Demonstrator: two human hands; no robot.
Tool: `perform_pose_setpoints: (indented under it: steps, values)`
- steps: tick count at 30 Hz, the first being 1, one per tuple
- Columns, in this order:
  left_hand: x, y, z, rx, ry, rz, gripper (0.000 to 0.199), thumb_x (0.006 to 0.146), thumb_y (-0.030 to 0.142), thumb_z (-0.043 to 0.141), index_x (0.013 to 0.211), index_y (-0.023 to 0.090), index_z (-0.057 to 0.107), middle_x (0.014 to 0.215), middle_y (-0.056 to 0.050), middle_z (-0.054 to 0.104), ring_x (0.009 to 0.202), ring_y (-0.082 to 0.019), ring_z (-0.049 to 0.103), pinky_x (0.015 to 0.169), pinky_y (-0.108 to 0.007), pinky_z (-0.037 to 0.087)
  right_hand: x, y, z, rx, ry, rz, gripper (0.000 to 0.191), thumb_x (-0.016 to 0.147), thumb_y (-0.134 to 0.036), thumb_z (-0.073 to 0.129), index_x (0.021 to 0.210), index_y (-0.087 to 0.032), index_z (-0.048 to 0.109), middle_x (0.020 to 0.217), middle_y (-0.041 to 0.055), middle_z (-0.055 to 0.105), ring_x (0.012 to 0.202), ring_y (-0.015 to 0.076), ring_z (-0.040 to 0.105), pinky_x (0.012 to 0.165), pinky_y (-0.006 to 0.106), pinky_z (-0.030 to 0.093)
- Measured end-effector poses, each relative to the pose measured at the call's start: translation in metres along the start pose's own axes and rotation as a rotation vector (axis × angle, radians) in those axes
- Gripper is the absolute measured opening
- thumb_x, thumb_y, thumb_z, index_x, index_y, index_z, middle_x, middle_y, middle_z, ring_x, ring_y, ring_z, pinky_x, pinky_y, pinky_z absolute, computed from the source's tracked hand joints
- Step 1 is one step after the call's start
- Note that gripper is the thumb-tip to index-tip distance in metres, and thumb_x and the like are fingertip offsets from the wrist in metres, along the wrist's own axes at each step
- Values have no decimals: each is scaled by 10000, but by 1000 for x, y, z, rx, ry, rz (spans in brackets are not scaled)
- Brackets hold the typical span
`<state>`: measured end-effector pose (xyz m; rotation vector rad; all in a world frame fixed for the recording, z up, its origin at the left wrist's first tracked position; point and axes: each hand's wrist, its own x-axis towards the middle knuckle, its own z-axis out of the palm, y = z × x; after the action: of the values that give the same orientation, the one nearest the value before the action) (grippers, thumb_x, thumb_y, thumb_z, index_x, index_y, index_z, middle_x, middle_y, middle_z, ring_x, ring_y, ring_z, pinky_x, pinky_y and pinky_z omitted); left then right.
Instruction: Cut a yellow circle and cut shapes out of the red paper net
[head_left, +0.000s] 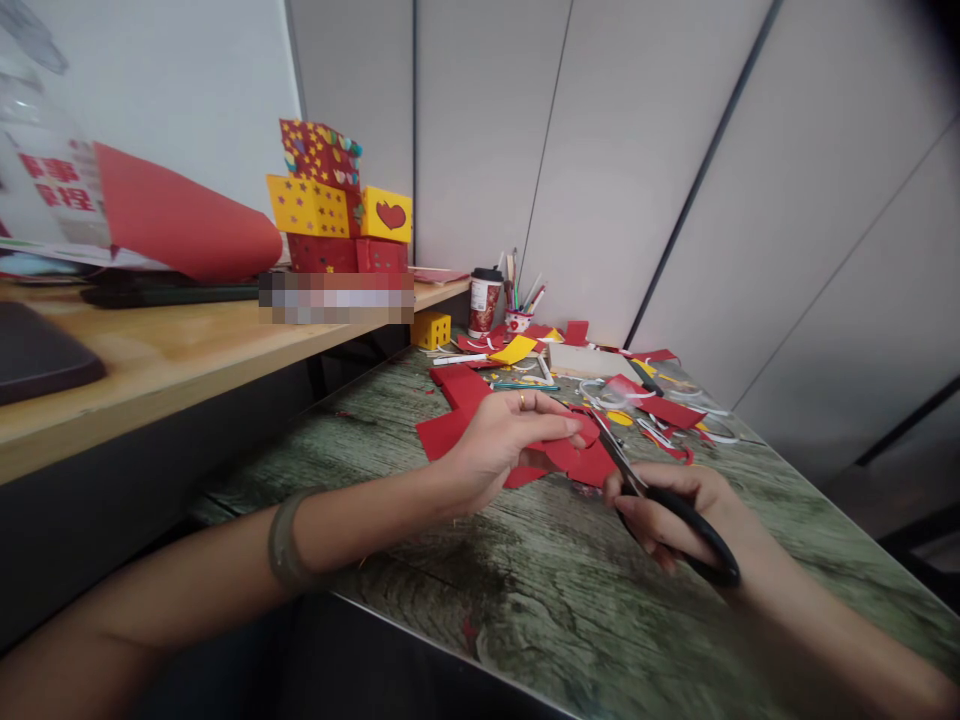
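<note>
My left hand (510,440) pinches a small piece of red paper (589,430) with a rounded edge between thumb and fingers. My right hand (682,510) is wrapped round the black handles of a pair of scissors (694,525). The scissor blades point up and to the left, at the right edge of the red paper; whether they touch it I cannot make out. Beneath and behind my left hand, larger red paper pieces (454,400) lie flat on the wood-patterned table (517,620).
Paper scraps (675,410) in red, yellow and white litter the table's far side. A lidded paper cup (485,303) and a pen holder (519,321) stand at the back. Left, a raised wooden shelf (187,350) bears stacked decorated boxes (319,205) and rolled red paper (180,215).
</note>
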<state>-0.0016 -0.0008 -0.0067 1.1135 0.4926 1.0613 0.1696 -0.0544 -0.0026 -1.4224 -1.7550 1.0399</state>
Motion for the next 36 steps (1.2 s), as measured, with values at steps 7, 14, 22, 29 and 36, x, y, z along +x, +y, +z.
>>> perform_pose_setpoints:
  steps: [7,14,22,29,36]
  values:
    - [2,-3,0,-70,-42,39,107,664,139,641,732,90,574,734,-51,604,617,-78,551,611,-206,451,-1,-2,1,-7,43,8,128,682,-278,555,605,-184,516,415,-75,404,343,49,360,321,154,297]
    - [-3,-7,4,-53,-19,-60,132,677,179,634,751,79,592,768,-60,578,646,-93,541,567,-201,448,0,-1,4,-10,67,-44,150,674,-283,562,579,-182,504,420,-83,374,348,46,330,332,156,272]
    - [-4,-13,1,-39,43,-25,132,690,194,621,765,86,610,772,-66,593,671,-99,551,591,-199,446,0,0,10,-36,78,-50,136,680,-269,558,587,-190,498,397,-86,374,339,59,346,345,172,283]
    - [-7,-13,3,-25,18,-16,116,679,199,623,729,96,609,761,-61,597,712,-117,552,628,-222,427,1,-3,12,-41,30,-39,141,711,-321,523,685,-182,524,449,-59,438,391,87,428,395,196,327]
    - [-10,-11,7,-47,-34,-47,92,676,193,624,661,111,586,687,-18,569,643,-91,534,605,-220,418,2,-1,11,-51,-9,-87,121,733,-296,520,777,-185,535,511,-47,461,447,100,446,436,207,346]
